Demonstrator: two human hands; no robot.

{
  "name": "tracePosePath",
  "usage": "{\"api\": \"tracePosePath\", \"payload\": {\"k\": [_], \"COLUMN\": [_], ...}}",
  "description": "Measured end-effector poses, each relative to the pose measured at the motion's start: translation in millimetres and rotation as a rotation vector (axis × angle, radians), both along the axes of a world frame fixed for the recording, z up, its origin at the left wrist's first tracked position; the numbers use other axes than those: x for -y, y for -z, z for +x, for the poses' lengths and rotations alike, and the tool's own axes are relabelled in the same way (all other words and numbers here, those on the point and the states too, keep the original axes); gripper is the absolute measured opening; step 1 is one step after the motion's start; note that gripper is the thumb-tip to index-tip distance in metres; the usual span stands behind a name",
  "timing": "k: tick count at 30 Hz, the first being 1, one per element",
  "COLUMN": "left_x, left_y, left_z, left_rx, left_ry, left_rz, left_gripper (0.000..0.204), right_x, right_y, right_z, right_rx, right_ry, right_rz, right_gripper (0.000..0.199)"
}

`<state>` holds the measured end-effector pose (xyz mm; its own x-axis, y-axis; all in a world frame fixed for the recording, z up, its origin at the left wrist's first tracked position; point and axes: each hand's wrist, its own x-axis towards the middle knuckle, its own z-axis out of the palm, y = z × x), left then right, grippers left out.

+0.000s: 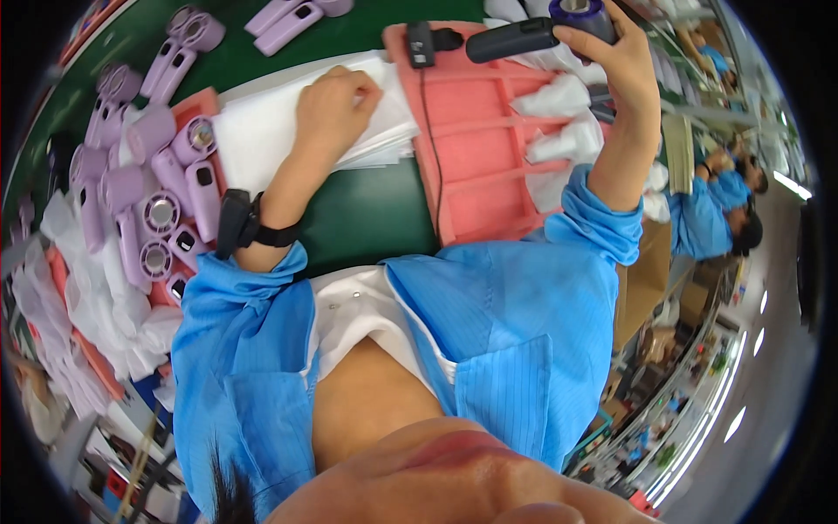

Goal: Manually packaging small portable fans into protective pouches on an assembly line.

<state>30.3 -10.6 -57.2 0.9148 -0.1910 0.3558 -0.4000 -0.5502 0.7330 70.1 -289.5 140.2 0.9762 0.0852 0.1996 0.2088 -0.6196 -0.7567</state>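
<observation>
My right hand (pixel 615 57), raised at the upper right, grips a handheld fan (pixel 515 38) by its round head. The fan has a dark handle pointing left and a purple ring on its head. Over a stack of thin white sheets or bags (pixel 249 144), my left hand (pixel 336 109) rests with its fingers curled in. Whatever those fingers may pinch is hidden. A dark band with a device (pixel 240 223) is strapped round my left wrist.
Several lavender handheld fans (pixel 161 214) are heaped at the left, with more beyond. White wrapped items (pixel 567 140) lie in a pink compartment tray (pixel 471 166) at the right. A small black device (pixel 420 44) with a cable sits on its far edge. Other people (pixel 707 214) are farther right.
</observation>
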Motion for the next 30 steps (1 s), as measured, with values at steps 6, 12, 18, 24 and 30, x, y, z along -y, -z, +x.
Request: {"api": "tracePosePath", "payload": {"k": [6,12,18,24,30], "left_x": [11.3,11.3,16.6,12.3,17.3], "left_y": [-15.8,-15.3,-11.1,-7.8,-15.4], "left_z": [-7.9,-15.1,-15.2,-18.3,-14.2], "left_rx": [0.026,0.063,0.048,0.037,0.038], "left_ry": [-0.047,-0.115,-0.120,-0.151,-0.092], "left_rz": [0.206,0.345,0.269,0.217,0.228], "left_gripper": [0.018,0.017,0.010,0.008,0.009], "right_x": [130.6,276.5,266.8,-17.9,-115.9], "right_y": [-14.3,34.4,80.0,106.7,213.0], "right_z": [2.6,-1.9,26.4,116.6,205.4], "right_rx": [-0.169,-0.656,-0.426,-0.117,-0.385], "right_ry": [0.581,0.779,0.784,-0.208,-0.473], "right_rz": [-0.015,-0.112,-1.176,-0.175,-0.170], "right_gripper": [0.059,0.051,0.060,0.060,0.069]}}
